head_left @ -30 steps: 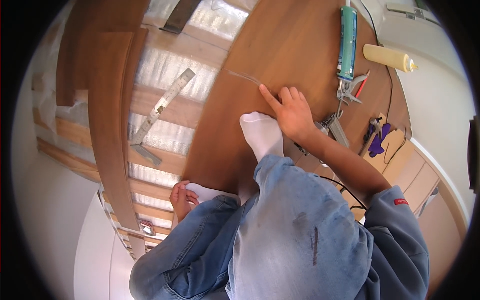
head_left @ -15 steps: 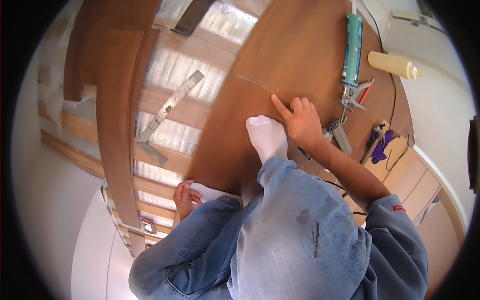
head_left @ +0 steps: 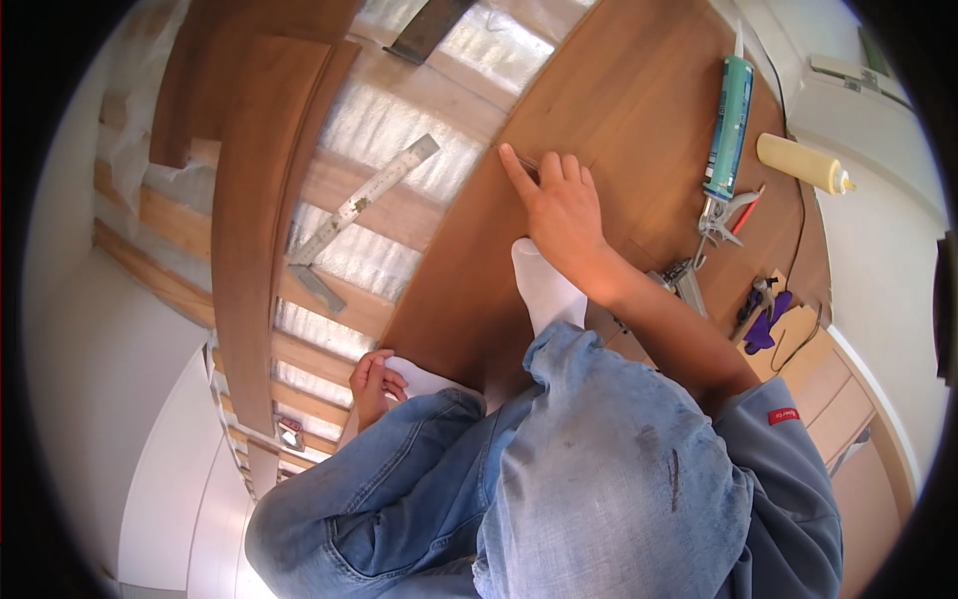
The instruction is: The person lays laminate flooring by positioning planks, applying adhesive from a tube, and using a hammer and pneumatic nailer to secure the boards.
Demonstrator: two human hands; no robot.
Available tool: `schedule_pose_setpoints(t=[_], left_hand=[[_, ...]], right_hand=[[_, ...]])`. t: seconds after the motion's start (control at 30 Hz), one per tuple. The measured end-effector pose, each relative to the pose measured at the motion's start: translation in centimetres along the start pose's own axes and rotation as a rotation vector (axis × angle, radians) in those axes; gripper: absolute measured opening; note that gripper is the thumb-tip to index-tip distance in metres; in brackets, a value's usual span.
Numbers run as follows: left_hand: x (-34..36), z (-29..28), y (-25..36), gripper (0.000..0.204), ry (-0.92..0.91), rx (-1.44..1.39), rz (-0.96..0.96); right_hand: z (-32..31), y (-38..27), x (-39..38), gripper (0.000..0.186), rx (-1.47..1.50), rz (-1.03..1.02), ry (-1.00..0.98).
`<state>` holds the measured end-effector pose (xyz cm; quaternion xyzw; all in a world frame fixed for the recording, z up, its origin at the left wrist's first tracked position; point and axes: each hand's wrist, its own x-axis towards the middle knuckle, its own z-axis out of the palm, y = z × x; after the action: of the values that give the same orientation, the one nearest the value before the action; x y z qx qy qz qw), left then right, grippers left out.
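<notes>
My right hand (head_left: 565,208) lies on the brown wooden floorboards (head_left: 439,290). Its index finger stretches to the boards' left edge, beside a seam partly covered by the hand. The other fingers bend loosely, and I see nothing held. Just below it is my white-socked right foot (head_left: 549,290). Down at the left, my left hand (head_left: 371,384) rests beside my other white sock (head_left: 429,379), its fingers loosely bent and a little apart. Nothing shows in that hand. A metal square (head_left: 364,200) lies across the wooden battens left of the boards.
Loose brown planks (head_left: 244,220) lie over the battens (head_left: 364,190) and silvery sheeting (head_left: 344,250). At right are a teal sealant tube (head_left: 729,125) in a caulking gun, a cream squeeze bottle (head_left: 798,163), a red pencil (head_left: 748,212), a hammer (head_left: 763,299) and a purple item (head_left: 766,324).
My right hand has slid left and up along the seam to the boards' edge. My left hand stays by the sock. The whole view has shifted slightly.
</notes>
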<state>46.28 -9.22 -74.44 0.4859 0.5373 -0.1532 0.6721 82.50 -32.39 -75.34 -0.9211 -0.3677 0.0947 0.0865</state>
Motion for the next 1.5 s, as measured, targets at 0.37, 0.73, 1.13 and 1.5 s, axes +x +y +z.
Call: schedule_pose_setpoints(t=[0.37, 0.73, 1.13, 1.5], left_hand=[[0.5, -1.7, -1.7, 0.043, 0.016, 0.160, 0.049], [2.7, -4.0, -3.1, 0.040, -0.065, 0.114, 0.028], [3.9, -5.3, -3.3, 0.039, -0.269, 0.154, 0.006], [1.5, -2.8, -1.6, 0.041, -0.007, 0.226, -0.077]], right_hand=[[-6.1, 4.3, -6.9, 0.054, 0.406, 0.156, 0.179], [-1.6, 36.4, -50.7, 0.050, -0.394, 1.800, 0.041], [-4.9, 32.7, -48.0, 0.041, -0.003, 1.858, 0.285], [-0.3, 28.6, -44.8, 0.054, -0.194, 1.605, 0.157]])
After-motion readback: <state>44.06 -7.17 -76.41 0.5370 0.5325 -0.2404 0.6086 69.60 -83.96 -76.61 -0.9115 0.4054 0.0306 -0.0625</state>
